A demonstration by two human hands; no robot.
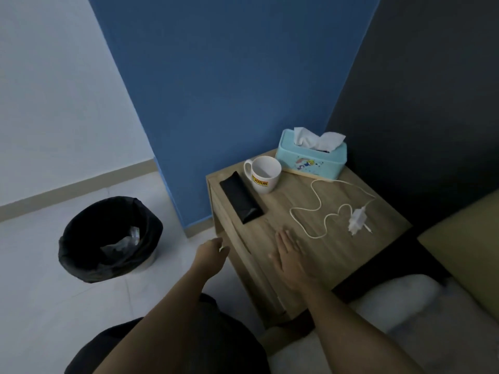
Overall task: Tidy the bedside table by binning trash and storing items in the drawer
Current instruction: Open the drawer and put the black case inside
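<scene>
Four items left: you have a black case (241, 197), a white mug (263, 174), a tissue box (312, 155) and a white charger with cable (334, 211) on the bedside table (337, 255)
Step in hand: you look to be going for the drawer, judging by where your left hand sits; nothing is lifted yet
Left hand: your left hand (213, 249) is at the table's front left edge, by the drawer front (240, 249); fingers curl loosely, and you cannot tell whether they hook the edge
Right hand: your right hand (287, 255) lies flat on the tabletop near the front, fingers spread and released, gripping nothing
Drawer: shut, as far as the edge shows
Bin: the bin (109, 238) with its black liner stands on the floor, well apart to the left; some crumpled wrapping lies inside
Next move: pull the drawer out while your right palm steadies the table
In the way: your knees (194, 333) sit close before the drawer front and may limit its travel; the cable end lies just beside your right fingertips, loose and likely to snag
Trash on top: none obvious
</scene>
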